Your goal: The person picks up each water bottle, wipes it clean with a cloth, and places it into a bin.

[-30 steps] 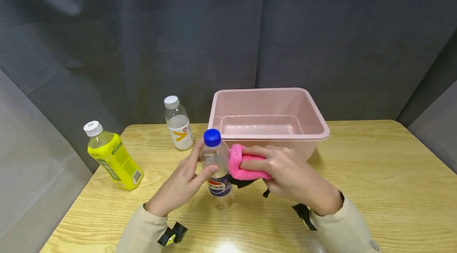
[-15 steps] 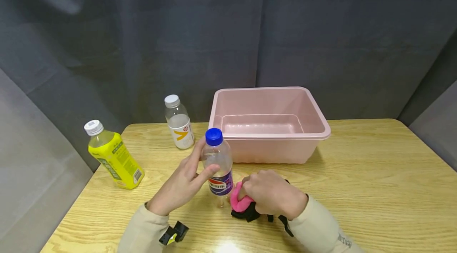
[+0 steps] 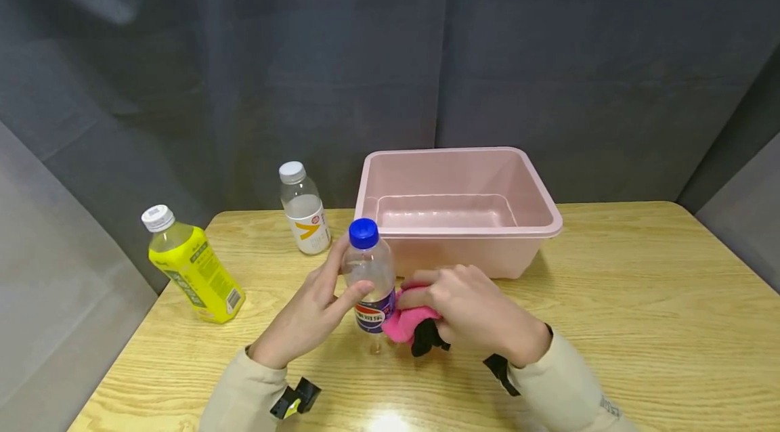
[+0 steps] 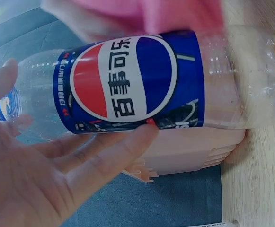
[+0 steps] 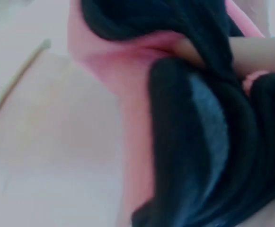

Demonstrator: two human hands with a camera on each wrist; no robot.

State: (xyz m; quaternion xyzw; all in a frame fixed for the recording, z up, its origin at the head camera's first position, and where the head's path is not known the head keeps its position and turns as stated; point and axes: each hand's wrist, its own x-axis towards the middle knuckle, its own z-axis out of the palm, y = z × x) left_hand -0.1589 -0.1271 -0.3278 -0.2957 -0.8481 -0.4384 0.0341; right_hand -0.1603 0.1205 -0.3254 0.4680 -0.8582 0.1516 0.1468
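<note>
A clear plastic Pepsi bottle with a blue cap stands upright near the middle of the table. My left hand grips its upper part from the left, thumb in front. In the left wrist view the bottle's blue label shows large, with fingers along its lower edge. My right hand holds a bunched pink and black cloth against the bottle's right side, at label height. Folds of the black side fill much of the right wrist view, which is blurred.
Behind the bottle stands a pink plastic bin. A white-capped bottle with a white label stands at the back left, and a yellow-labelled bottle at the far left. A dark curtain hangs behind the wooden table.
My right hand and the cloth went down from the bottle's upper right side to near its base, then came back up to label height. The left hand and bottle stayed nearly still.
</note>
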